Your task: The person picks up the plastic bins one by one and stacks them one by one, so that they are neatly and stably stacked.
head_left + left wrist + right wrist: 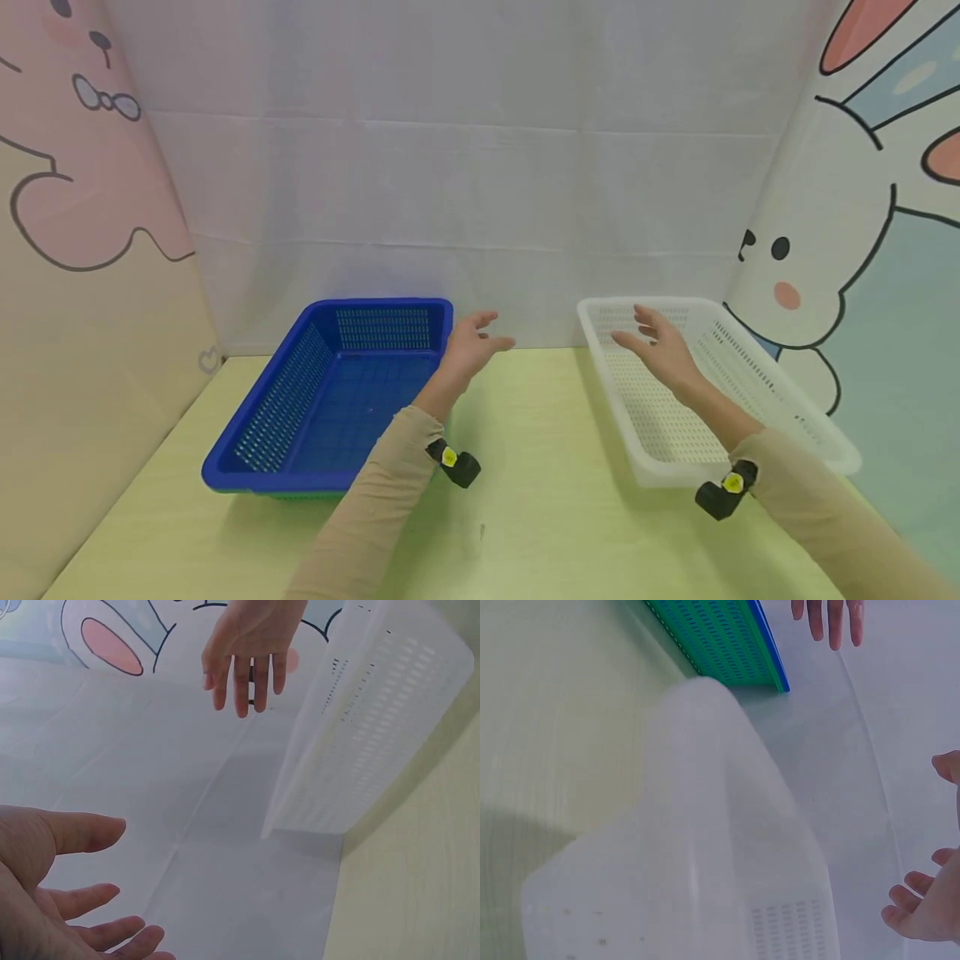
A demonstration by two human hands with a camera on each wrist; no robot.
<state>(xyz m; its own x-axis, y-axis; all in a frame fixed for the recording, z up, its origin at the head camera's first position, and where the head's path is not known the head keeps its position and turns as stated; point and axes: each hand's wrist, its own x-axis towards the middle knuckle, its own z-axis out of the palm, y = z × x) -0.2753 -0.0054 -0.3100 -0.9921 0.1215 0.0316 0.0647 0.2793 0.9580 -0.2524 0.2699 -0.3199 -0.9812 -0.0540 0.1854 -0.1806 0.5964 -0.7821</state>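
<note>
My left hand (468,348) hovers beside the right rim of a blue plastic basket (300,482), thumb and fingers spread and holding nothing. A green basket (720,645) shows beneath the blue one in the right wrist view. Above a white perforated basket (678,477), my right hand (666,357) is held in the air, its fingers apart with nothing between them. Both baskets rest on the table, and no objects show inside them. In the left wrist view the right hand's fingers hang straight, away from the white basket's wall (390,712).
The light yellow-green table (525,517) spans the space between the baskets. A white cloth (465,167) hangs behind it. Printed cartoon panels stand at the left (90,333) and right (892,333). A small dark mark (482,531) lies on the tabletop near the front.
</note>
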